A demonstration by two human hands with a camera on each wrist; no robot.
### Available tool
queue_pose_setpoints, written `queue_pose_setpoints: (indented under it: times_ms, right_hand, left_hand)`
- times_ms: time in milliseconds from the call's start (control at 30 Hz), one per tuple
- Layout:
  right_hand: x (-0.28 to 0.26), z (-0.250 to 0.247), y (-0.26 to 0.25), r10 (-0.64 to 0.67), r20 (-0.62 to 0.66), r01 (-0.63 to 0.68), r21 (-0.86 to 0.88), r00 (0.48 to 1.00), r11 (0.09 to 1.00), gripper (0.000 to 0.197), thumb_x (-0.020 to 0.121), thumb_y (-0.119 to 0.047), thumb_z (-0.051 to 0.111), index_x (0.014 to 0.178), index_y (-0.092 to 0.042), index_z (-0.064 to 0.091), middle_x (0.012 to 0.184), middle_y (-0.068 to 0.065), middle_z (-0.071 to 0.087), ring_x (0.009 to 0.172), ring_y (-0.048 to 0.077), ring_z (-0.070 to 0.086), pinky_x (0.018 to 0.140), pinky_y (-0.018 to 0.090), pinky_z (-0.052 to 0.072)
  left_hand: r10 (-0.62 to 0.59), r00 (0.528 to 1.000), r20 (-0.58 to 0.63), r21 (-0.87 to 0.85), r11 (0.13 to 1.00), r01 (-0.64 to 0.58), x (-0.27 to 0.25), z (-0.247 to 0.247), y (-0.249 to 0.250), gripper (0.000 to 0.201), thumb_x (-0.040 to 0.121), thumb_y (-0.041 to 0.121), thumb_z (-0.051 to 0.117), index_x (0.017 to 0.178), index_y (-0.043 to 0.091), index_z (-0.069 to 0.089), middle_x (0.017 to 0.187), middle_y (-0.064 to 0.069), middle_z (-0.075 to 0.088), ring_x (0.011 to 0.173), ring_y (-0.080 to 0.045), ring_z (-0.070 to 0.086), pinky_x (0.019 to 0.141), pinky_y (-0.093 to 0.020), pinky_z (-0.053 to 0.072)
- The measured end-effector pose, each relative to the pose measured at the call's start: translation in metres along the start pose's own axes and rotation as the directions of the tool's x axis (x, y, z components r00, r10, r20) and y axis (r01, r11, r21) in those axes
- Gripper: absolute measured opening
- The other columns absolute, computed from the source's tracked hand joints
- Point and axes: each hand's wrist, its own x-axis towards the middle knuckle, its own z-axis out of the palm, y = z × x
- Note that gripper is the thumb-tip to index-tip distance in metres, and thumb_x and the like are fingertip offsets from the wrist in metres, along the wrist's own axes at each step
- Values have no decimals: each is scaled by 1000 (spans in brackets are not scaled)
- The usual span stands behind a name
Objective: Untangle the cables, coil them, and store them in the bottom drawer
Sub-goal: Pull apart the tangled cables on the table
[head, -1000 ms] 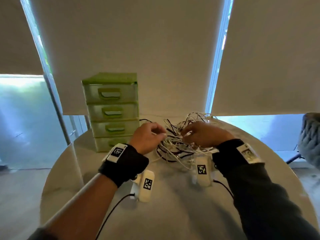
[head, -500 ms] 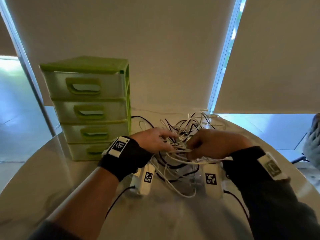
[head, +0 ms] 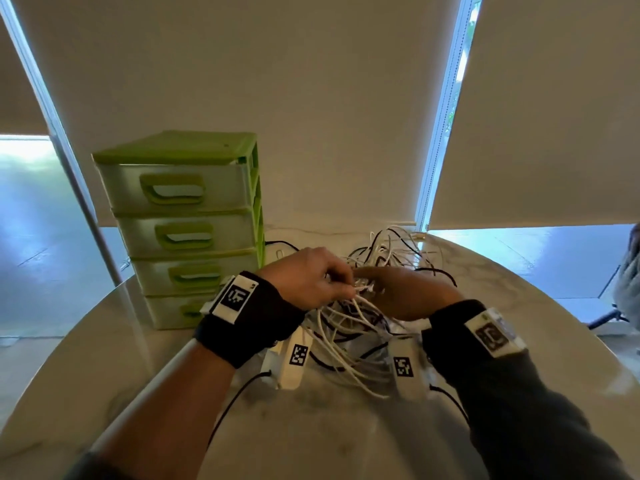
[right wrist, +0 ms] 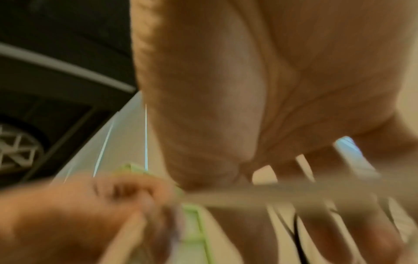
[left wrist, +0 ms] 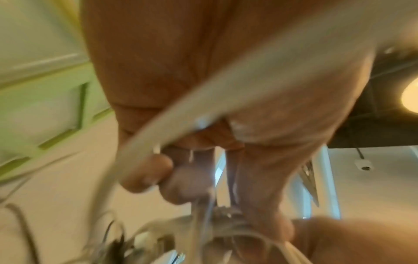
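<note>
A person's 2 hands meet over a tangle of white and dark cables (head: 360, 327) on a round, pale marble-look table (head: 311, 438). The left hand (head: 306, 282) has its fingers curled, pinching several white strands at the top of the tangle; the left wrist view, though blurred, shows a white cable (left wrist: 203, 100) crossing the palm and passing under the bent fingers (left wrist: 147, 171). The right hand (head: 405, 292) sits just to the right of the left hand, its fingertips touching the same bunch of strands. Whether it actually grasps a cable I cannot tell: the head view hides its fingers, and the right wrist view is too blurred.

The cables hang in loops below both hands and spread out beyond the fingertips, away from the person. To the left of the left hand, just past its wrist, stands a green and white plastic chest (head: 187, 230) with 4 drawers, all closed. The bottom drawer (head: 173, 311) is partly hidden behind the left wristband (head: 249, 317). Both wrists wear black bands carrying white tags with square black patterns.
</note>
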Motion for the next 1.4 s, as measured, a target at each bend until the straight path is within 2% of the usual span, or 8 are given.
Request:
queue_pose_setpoints:
  times_ms: [100,200,467,667,833,1067,1167,1400]
  right_hand:
    - [6,6,3,15,158,2,-111,987,994,8,92,-34,59,99,-35,56,104,-11,60,92,11,54,85,30,41]
    - [13,8,9,10,131,7,-126,991,992,23,84,-29,68,106,-25,65,101,-10,63,90,11,57,86,31,48]
    - [-8,-18,21,6,-126,11,128,992,992,18,80,-21,76,73,-34,65,67,-19,66,69,-4,60,66,19,44]
    - [-22,-38,17,-82,-108,105,231,991,967,30,79,-6,74,70,-34,69,76,-8,73,77,4,68,80,26,52]
    - [-27,-42,28,28,-43,-25,75,999,997,40,74,-6,74,64,-44,69,73,-13,73,77,9,69,87,41,56]
    - [-45,-66,-10,-26,-378,-25,-129,925,991,27,87,-21,61,104,-40,67,91,-11,59,81,11,56,78,25,42]
    - [-17,-43,-44,-234,-193,185,-243,953,952,29,91,-15,54,109,-32,68,94,-10,60,83,7,58,80,24,44]
    - [27,8,-24,24,133,40,-459,991,888,27,91,-27,56,116,-25,67,117,3,66,103,23,61,91,38,51]
  left_hand:
    - [69,998,-4,4,998,-69,-8,-7,18,13,86,37,67,80,28,74,80,12,69,73,-1,58,69,-22,45]
    - [75,995,-63,-71,994,-79,-9,-12,28,31,89,47,60,72,25,75,65,10,68,56,4,54,57,-14,40]
    - [-276,933,-232,207,923,325,0,-12,-3,34,92,48,52,88,24,75,74,5,69,75,-14,64,70,-28,48]
    - [-20,937,-350,1,1000,21,13,0,-2,20,96,31,54,109,26,68,104,3,68,94,-13,59,82,-26,43]
    - [-102,991,84,-61,992,108,13,11,-4,60,99,52,31,70,21,74,105,6,70,103,-11,60,103,-40,39]
    - [-189,974,127,318,938,140,6,-2,2,31,88,46,61,67,24,66,70,8,62,71,-11,56,68,-26,46]
    - [-203,977,60,357,919,169,0,0,7,17,85,40,66,76,25,66,86,2,68,80,-16,60,72,-27,47]
    - [-226,974,-3,359,909,213,-13,-15,9,10,78,25,69,80,17,72,83,-1,69,79,-17,64,62,-26,46]
